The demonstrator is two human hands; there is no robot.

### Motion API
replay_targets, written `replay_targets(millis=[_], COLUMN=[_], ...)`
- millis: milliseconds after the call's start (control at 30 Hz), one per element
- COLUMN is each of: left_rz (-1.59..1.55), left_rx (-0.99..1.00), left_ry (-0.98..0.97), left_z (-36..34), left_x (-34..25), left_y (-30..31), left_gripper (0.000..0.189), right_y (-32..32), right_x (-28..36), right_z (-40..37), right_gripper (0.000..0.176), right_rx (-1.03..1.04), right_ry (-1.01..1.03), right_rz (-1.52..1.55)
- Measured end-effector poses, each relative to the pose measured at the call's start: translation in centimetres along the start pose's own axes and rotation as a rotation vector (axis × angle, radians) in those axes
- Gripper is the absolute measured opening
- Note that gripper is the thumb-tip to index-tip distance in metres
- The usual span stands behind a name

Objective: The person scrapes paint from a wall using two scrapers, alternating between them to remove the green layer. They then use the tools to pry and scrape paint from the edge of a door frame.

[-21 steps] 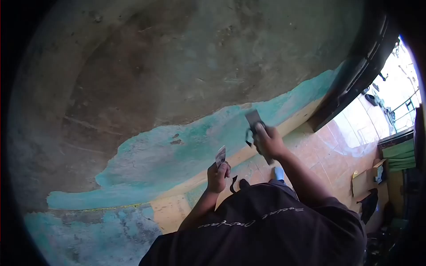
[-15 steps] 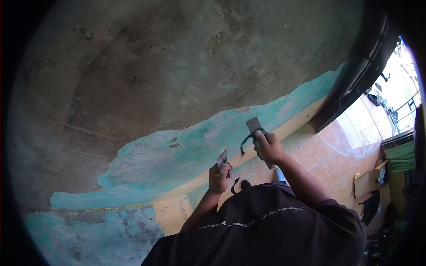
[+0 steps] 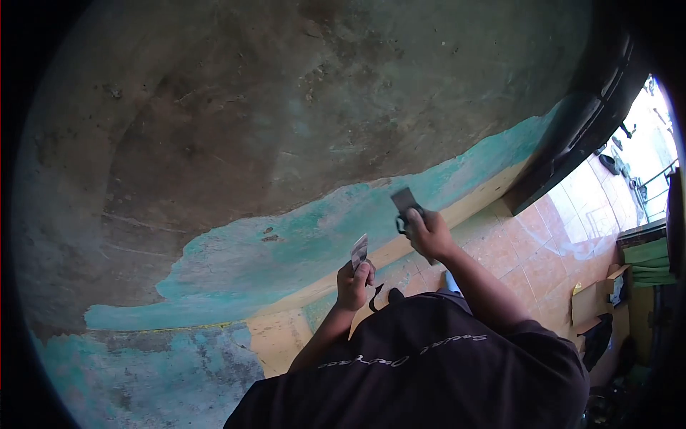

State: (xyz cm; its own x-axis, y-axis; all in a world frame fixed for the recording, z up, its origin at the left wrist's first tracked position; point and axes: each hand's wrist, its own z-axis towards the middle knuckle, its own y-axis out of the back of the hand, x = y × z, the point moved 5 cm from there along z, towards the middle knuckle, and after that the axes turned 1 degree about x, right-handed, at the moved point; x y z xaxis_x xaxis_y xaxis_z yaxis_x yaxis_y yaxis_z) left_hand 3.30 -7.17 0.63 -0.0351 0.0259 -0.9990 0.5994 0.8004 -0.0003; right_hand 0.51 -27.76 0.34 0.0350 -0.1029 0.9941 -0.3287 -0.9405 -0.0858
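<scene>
l hand (image 3: 353, 287) grips shiny blade (image 3: 359, 249), r hand (image 3: 429, 234) grips flat tool (image 3: 404, 199) w/ strap (image 3: 399, 227), nr part-teal wall (image 3: 300, 232).

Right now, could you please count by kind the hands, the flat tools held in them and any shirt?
Hands: 2 (left hand, right hand)
Flat tools: 2 (pale flat tool, grey flat tool)
Shirts: 1 (dark shirt)
Total: 5

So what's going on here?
A person in a dark shirt is at a wall, a tool in each hand. The right hand grips a grey flat-bladed tool; the left hand holds a paler blade. Both appear in front of the turquoise paint, below a bare grey-brown area; can't tell whether either touches the wall.
</scene>
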Motion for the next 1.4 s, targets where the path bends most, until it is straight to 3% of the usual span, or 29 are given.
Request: replay_targets(millis=[33, 233, 400, 533, 667, 867, 1067, 1167, 1233, 1367, 1400], left_rz=[-0.004, 0.000, 0.000, 0.010, 0.014, -0.001, 0.024, 0.115, 0.130, 0.087, 0.102], left_rx=[0.005, -0.004, -0.021, -0.021, -0.029, -0.067, -0.083, -0.092, -0.075, -0.048, -0.056], left_ry=[-0.007, 0.000, 0.014, -0.002, -0.009, -0.010, -0.007, -0.038, -0.048, -0.087, -0.073], left_z=[0.3, 0.1, 0.1, 0.1, -0.2, 0.3, 1.7, 2.4, 2.6, 3.1, 3.4], left_x=[0.0, 0.0, 0.0, -0.3, -0.1, -0.2, -0.5, -1.3, -1.6, -1.6, -1.5], left_y=[-0.2, -0.7, -0.7, -1.0, -0.3, 0.1, 1.2, 1.6, 1.8, 2.3, 2.6], left_gripper=[0.033, 0.033, 0.033, 0.034, 0.033, 0.035, 0.038, 0.042, 0.047, 0.054, 0.055], right_y=[-0.4, -0.5, -0.6, -1.4, -0.3, -0.9, -0.6, -1.9, -2.1, -0.8, -0.8], right_x=[2.4, 0.1, 2.3, 1.7, -2.1, 1.6, -0.6, 1.8, 3.2, -1.2, -0.6], right_z=[0.5, -0.2, 0.1, 0.4, -1.1, 0.4, -0.6, 0.4, 0.3, -1.2, -0.9], right_gripper=[0.037, 0.036, 0.037, 0.036, 0.037, 0.036, 0.035, 0.035, 0.033, 0.033, 0.033], right_rx=[0.003, 0.019, 0.039, 0.033, 0.035, -0.029, -0.077, -0.007, 0.026, 0.023, 0.005], right_ry=[-0.037, -0.082, -0.126, -0.164, -0.243, -0.161, -0.071, -0.135, -0.070, -0.235, -0.190], right_rz=[-0.073, 0.103, -0.004, 0.299, 0.330, 0.298, 0.196, 0.243, 0.353, 0.419, 0.343])
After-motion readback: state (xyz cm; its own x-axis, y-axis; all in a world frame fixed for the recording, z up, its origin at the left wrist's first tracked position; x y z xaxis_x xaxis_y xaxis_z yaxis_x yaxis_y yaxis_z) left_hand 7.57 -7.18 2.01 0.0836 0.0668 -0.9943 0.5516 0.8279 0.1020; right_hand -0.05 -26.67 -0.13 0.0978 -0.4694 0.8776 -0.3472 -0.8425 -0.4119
